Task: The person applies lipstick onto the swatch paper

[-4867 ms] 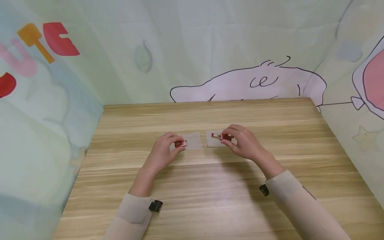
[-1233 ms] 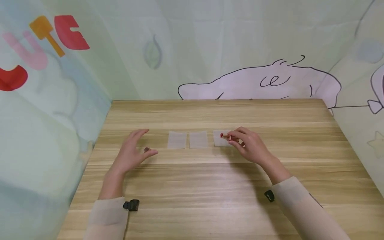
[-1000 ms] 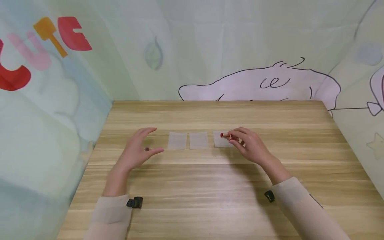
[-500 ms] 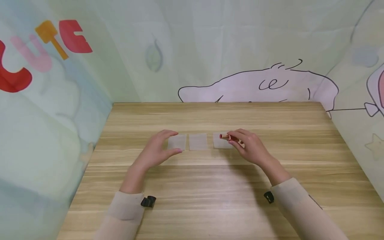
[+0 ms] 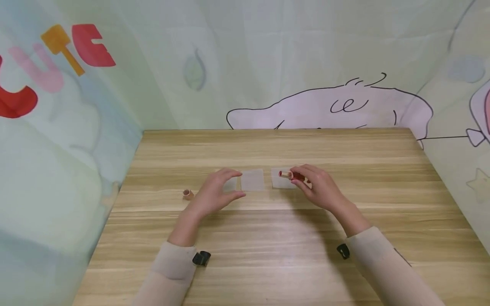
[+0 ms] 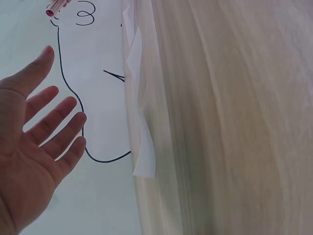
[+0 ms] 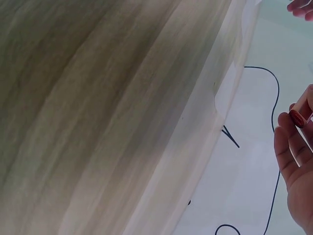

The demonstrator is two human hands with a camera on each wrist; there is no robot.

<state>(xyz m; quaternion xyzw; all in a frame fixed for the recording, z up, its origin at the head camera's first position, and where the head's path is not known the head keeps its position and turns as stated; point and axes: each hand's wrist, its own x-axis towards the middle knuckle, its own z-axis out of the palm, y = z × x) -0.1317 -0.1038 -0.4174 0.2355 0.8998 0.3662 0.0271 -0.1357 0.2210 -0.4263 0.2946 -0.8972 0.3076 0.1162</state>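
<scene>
My right hand holds an uncapped lipstick above the right one of three thin white paper squares. Its red tip points left. In the right wrist view the fingers partly hide the lipstick. My left hand holds nothing; thumb and fingers are spread apart over the left paper square, hiding part of it. The left wrist view shows that hand with its palm bare. On the table, left of the left hand, stands the lipstick cap.
The middle paper square and the right paper square lie flat in line on the wooden table. A printed cloth backdrop rises behind the table's back edge and along both sides.
Earlier the left hand held the cap; now the cap stands on the table at the left. The left hand has since moved right, over the left paper. The right hand keeps holding the lipstick.
</scene>
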